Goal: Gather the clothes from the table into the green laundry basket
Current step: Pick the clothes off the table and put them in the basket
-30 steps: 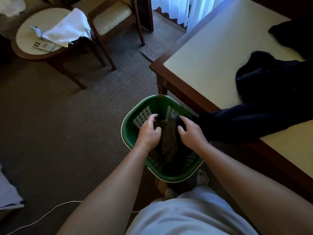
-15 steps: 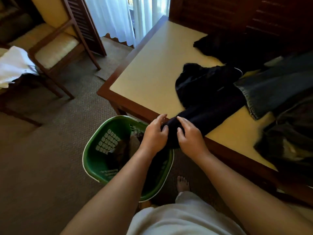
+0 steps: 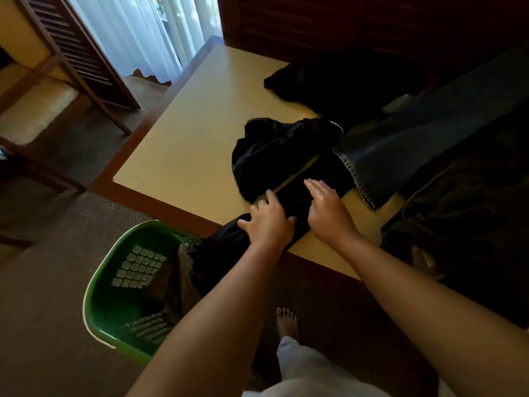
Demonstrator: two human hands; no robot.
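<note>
Green basket: sitting on the carpet right by the table's near edge, so it's standing ready.
Brownish piece: already lying inside the basket. Looks like one item's done, though I can't tell if more is lying under it.
Dark navy garment: this is the one being worked on. Most of it is lying bunched on the table, while one end is hanging over the edge and dipping into the basket. Halfway in, I'd say.
Left hand: lying on the navy cloth at the table edge, fingers spread out and pressing flat, not clamping anything.
Right hand: lying just beside the left one on the same cloth, fingers straight and close together, gripping nothing.
Jeans: waiting on the table, a hem touching the navy piece.
Dark olive heap: slumping at the right side of the table, untouched.
Black garment: lying at the far end, well apart from the hands. So most of the job is waiting, I reckon.
</note>
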